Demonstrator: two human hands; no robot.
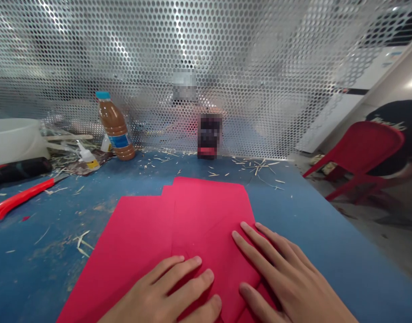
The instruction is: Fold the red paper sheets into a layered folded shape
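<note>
A red sheet of paper or thin card (135, 233) lies on the blue table, with a folded, layered red part (209, 206) over its right side. My left hand (172, 291) rests on the lower middle of the red paper, fingers spread. On the right edge of the folded part lies my right hand (276, 264), its fingers stretched out and its thumb on the paper. Neither hand grips anything. The paper's near edge runs out of view beneath my hands.
A bottle of brown liquid (114, 128), a small glue bottle (88, 157), a red-handled knife (27, 195) and a white bucket (15, 141) stand or lie at left. A perforated metal screen (152, 58) closes the back. Beyond the table's right edge, a person sits by a red chair (367, 146).
</note>
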